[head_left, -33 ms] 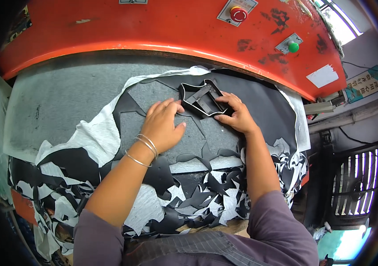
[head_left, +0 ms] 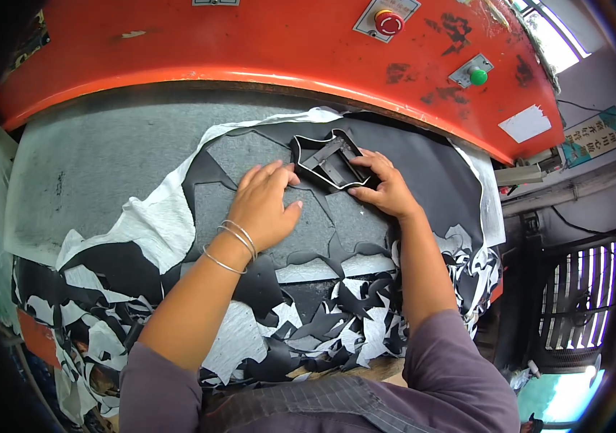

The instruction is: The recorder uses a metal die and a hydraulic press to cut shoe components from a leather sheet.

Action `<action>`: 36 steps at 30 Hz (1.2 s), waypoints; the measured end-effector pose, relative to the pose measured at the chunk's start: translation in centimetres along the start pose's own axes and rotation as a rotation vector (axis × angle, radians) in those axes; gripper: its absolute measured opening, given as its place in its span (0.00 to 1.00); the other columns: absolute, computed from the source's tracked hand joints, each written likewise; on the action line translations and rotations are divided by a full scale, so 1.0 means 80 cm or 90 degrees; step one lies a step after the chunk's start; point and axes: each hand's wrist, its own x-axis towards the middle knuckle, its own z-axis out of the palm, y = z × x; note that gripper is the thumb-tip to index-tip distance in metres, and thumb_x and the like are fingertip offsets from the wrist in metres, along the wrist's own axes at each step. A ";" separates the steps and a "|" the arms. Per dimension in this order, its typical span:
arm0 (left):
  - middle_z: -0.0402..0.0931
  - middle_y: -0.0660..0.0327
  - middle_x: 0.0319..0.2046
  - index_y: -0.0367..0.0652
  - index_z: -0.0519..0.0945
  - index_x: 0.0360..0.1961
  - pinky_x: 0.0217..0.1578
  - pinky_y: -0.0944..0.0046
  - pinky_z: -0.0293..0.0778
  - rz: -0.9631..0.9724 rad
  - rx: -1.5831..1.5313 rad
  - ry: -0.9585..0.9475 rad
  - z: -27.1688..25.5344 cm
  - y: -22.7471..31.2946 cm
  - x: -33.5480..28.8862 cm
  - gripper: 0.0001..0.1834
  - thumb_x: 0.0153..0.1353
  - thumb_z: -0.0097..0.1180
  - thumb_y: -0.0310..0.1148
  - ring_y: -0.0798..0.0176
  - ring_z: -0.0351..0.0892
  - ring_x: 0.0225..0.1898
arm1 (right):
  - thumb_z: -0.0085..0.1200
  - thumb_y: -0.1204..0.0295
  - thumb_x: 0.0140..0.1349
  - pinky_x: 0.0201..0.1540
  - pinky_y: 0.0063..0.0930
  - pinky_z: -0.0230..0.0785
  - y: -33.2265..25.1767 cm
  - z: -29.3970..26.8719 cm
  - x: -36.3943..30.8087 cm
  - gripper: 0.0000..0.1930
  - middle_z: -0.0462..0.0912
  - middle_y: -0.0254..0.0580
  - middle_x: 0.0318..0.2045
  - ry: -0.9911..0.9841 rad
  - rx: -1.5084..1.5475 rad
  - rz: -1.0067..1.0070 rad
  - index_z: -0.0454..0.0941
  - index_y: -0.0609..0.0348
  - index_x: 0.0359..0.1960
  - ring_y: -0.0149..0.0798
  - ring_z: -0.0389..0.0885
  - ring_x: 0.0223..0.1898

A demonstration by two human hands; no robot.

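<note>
Right hand on a hollow, black metal cutting die

The right hand's (head_left: 389,189) thumb and bent fingers hold the right end of the hollow, black metal cutting die (head_left: 331,153). The left hand (head_left: 268,202) lies palm down, fingers slightly spread, beside the die's left end; whether they touch it, I cannot tell. The die sits at the cut edge of a smooth black sheet (head_left: 434,173) over a flat grey board (head_left: 120,151). Nearer the body lie black-and-white offcuts (head_left: 374,325); beyond stands a red-painted metal machine (head_left: 250,43).
</note>
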 end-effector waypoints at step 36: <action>0.69 0.56 0.23 0.40 0.73 0.25 0.33 0.55 0.65 0.259 0.290 0.541 -0.205 0.176 0.016 0.08 0.61 0.56 0.29 0.50 0.68 0.29 | 0.37 0.53 0.73 0.70 0.40 0.42 -0.092 -0.217 -0.027 0.34 0.42 0.60 0.71 0.961 -0.070 0.054 0.49 0.71 0.68 0.50 0.40 0.73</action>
